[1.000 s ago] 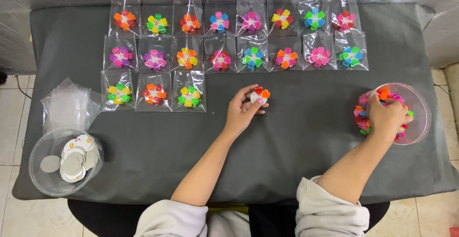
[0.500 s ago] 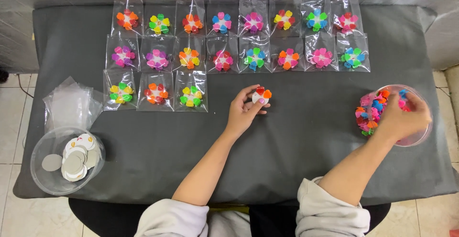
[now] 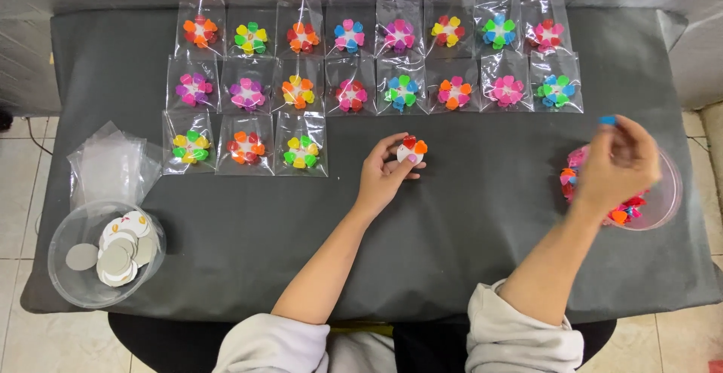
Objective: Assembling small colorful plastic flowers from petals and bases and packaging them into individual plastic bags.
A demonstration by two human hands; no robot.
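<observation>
Right hand (image 3: 614,164) pinches a blue petal (image 3: 607,120) at its fingertips above the pink bowl (image 3: 666,192). Left hand (image 3: 385,173) grips a part-made flower (image 3: 410,148) on the grey table (image 3: 467,215), below rows of bagged flowers (image 3: 301,91).

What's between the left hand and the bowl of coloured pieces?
Only bare dark tablecloth between the left hand and the bowl, head view.
</observation>
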